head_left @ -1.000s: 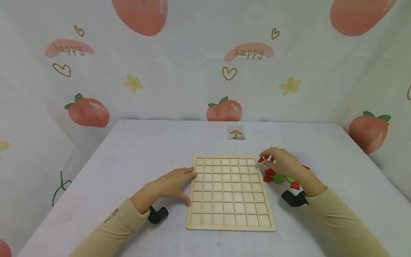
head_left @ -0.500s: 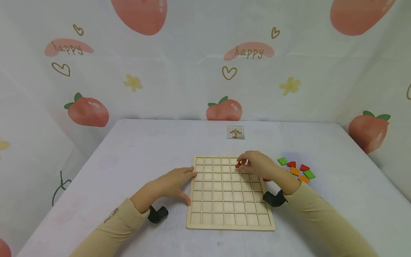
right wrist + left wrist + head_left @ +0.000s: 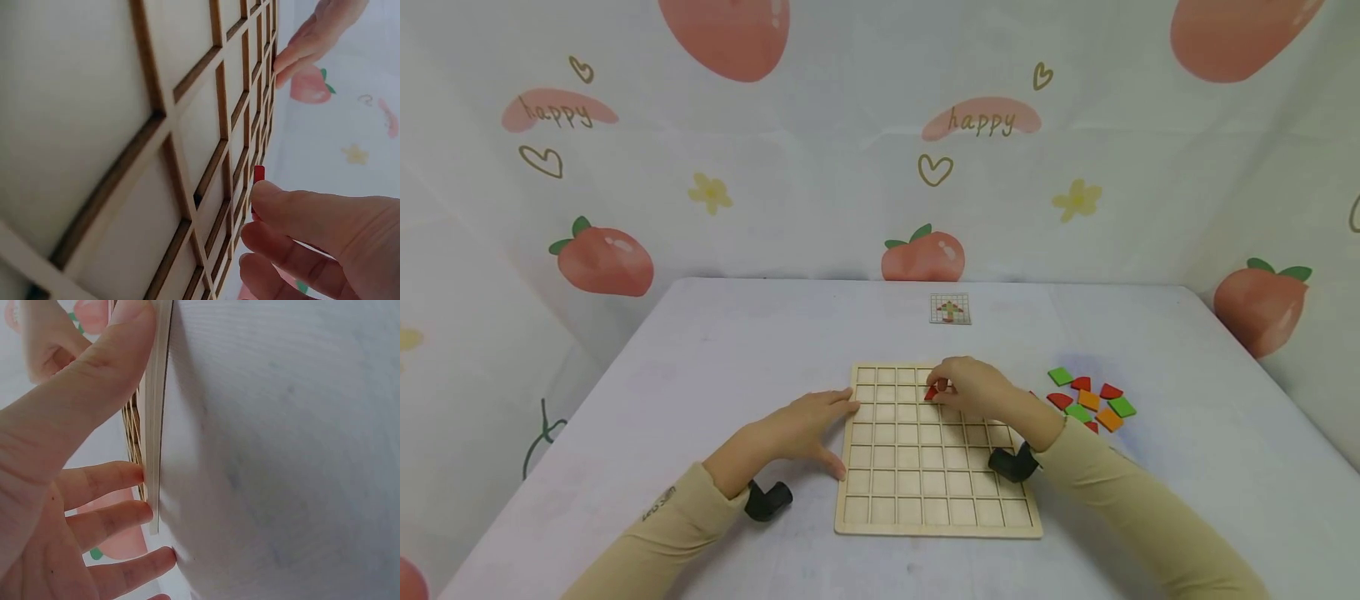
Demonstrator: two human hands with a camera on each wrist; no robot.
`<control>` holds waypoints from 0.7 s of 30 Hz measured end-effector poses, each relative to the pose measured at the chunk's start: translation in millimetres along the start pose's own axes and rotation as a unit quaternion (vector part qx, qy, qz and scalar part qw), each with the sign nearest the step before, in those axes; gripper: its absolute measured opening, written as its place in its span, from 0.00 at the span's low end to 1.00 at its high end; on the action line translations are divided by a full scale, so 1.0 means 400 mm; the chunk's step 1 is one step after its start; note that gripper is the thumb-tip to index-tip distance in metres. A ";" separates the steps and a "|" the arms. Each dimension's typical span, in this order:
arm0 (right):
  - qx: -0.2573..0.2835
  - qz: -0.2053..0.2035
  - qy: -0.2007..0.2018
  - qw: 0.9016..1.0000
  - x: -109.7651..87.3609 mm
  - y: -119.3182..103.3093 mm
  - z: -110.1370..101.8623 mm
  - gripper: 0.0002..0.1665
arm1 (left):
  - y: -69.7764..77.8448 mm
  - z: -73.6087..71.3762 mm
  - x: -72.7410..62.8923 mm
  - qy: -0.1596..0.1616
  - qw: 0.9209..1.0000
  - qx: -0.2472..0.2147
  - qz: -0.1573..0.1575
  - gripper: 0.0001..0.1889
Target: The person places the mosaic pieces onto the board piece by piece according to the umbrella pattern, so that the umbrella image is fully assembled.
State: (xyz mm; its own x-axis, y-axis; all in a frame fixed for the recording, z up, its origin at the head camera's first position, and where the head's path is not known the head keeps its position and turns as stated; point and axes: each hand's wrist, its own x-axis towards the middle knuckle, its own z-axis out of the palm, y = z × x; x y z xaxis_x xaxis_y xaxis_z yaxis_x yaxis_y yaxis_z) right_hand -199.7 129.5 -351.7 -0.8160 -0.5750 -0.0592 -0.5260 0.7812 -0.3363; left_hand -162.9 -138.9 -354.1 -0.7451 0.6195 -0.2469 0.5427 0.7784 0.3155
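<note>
One red piece point(image 3: 931, 393) | pinched by right hand point(image 3: 976, 387) | left hand point(image 3: 801, 427) apart

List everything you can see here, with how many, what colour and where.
Flat wooden grid board: 1, pale tan, on the table
Flat-topped table: 1, white, under the board
Small square printed card: 1, pale with red-green picture, beyond the board
Flat round-edged tiles: at least 5, red, right of the board
Flat square tiles: 3, green, among the red ones
Flat square tiles: 2, orange, same cluster
Held tile: 1, red, over the board
Peach-patterned backdrop: 1, mostly white, behind the table
Wrist-worn devices: 2, black, one per wrist
Long sleeves: 2, tan, on the forearms
Left hand: 1, bare, touching the board's left edge
Right hand: 1, bare, pinching the held tile
</note>
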 end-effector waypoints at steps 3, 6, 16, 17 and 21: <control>-0.001 0.005 0.000 1.000 0.007 0.000 0.005 0.10 | -0.005 0.004 0.002 0.002 1.000 -0.002 0.001 0.49; -0.005 0.008 0.003 1.000 0.012 0.002 0.009 0.10 | -0.008 0.007 0.003 0.001 1.000 -0.006 -0.004 0.49; -0.019 0.011 0.001 1.000 0.020 -0.009 0.016 0.09 | -0.003 0.005 0.001 -0.004 1.000 -0.012 -0.012 0.49; -0.025 0.010 0.001 1.000 0.019 -0.011 0.016 0.09 | -0.003 0.004 0.001 -0.004 1.000 -0.011 -0.011 0.49; -0.037 0.006 0.007 0.999 0.017 -0.015 0.018 0.08 | -0.004 0.003 0.000 -0.003 1.000 -0.006 -0.006 0.50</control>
State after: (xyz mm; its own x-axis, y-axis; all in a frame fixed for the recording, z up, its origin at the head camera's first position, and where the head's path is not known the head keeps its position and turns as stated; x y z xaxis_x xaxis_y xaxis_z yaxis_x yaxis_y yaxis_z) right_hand -200.3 119.2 -357.0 -0.8251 -0.5629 -0.0488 -0.5325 0.8037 -0.2656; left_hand -163.4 -139.8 -355.7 -0.7489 0.6113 -0.2558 0.5292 0.7840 0.3244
